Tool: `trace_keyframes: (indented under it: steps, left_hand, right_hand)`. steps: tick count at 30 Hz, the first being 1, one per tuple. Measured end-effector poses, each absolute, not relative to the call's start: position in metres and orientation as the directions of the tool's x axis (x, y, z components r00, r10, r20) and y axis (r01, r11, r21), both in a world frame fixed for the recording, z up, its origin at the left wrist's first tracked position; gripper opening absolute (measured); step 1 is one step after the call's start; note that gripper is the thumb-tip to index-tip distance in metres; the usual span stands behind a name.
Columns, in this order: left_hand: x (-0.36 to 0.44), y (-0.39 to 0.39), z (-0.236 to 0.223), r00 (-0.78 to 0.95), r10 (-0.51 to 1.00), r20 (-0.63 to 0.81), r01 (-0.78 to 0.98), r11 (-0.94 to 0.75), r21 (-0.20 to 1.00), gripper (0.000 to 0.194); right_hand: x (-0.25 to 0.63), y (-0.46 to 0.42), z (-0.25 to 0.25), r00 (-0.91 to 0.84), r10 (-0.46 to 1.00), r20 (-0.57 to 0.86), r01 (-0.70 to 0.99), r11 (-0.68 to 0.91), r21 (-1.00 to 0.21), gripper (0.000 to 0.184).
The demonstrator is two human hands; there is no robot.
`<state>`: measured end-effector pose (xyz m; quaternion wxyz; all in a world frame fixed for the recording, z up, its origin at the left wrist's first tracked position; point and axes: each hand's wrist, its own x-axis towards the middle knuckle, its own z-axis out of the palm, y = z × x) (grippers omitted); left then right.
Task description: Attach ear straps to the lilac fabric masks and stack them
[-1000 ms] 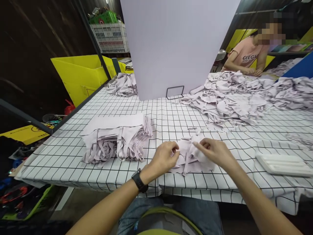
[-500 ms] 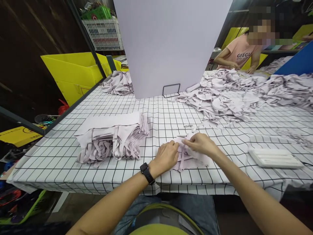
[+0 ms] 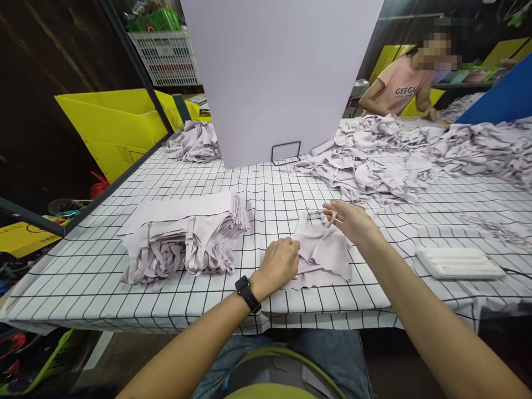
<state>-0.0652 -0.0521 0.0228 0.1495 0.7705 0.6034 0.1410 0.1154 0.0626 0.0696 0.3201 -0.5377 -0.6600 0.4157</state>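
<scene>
A pale lilac strappy garment [image 3: 322, 246] lies partly folded on the checked cloth in front of me. My left hand [image 3: 282, 257], with a black watch on its wrist, is closed on the garment's left edge. My right hand [image 3: 349, 219] is at the garment's upper right corner, its fingertips drawn together around a thin strap [image 3: 331, 220]. Right by these fingertips lies a small metal tool [image 3: 313, 213], too small to make out clearly. To the left is a neat stack of similar garments [image 3: 183, 233], their straps hanging toward me.
A tall lilac board [image 3: 282, 77] stands behind, beside a black wire stand [image 3: 286, 152]. Loose garments [image 3: 366, 172] are heaped at the back right. A white device with a cord [image 3: 459, 263] sits on the right. Yellow bins [image 3: 112, 122] line the left. Another person [image 3: 401, 83] works across the table.
My right hand has moved up and away from me, drawing the strap with it. The garment now lies more spread out. My left hand keeps its hold, and the view has shifted slightly right.
</scene>
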Motion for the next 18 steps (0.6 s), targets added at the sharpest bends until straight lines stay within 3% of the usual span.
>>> trace_keyframes:
  steps: [3, 5, 8, 10, 13, 18]
  left_hand:
    - [-0.066, -0.050, 0.022, 0.209, 0.975, 0.068, 0.873, -0.218, 0.436, 0.024]
    - [-0.067, -0.048, 0.022, 0.186, 0.978, 0.092, 0.860, -0.208, 0.467, 0.024]
    - [-0.067, -0.042, 0.028, 0.134, 0.981, 0.138, 0.796, -0.190, 0.575, 0.022]
    - [-0.068, -0.036, 0.039, 0.066, 0.977, 0.204, 0.714, -0.189, 0.674, 0.019]
    - [-0.071, -0.027, 0.061, -0.034, 0.947, 0.319, 0.614, -0.232, 0.754, 0.013]
    - [-0.072, -0.018, 0.094, 0.068, 0.950, 0.304, 0.504, -0.296, 0.811, 0.015]
  right_hand:
    - [0.120, 0.034, 0.059, -0.238, 0.971, 0.028, 0.499, 0.147, -0.854, 0.038]
    - [0.123, 0.014, 0.051, -0.372, 0.926, 0.064, 0.581, 0.286, -0.762, 0.042]
    - [0.124, 0.000, 0.047, -0.521, 0.847, 0.103, 0.654, 0.474, -0.589, 0.027]
    - [0.123, 0.001, 0.053, -0.483, 0.865, 0.134, 0.677, 0.466, -0.571, 0.018]
    - [0.120, 0.006, 0.072, -0.401, 0.896, 0.193, 0.673, 0.431, -0.601, 0.021]
    - [0.103, -0.002, 0.089, -0.442, 0.849, 0.290, 0.630, 0.524, -0.573, 0.064]
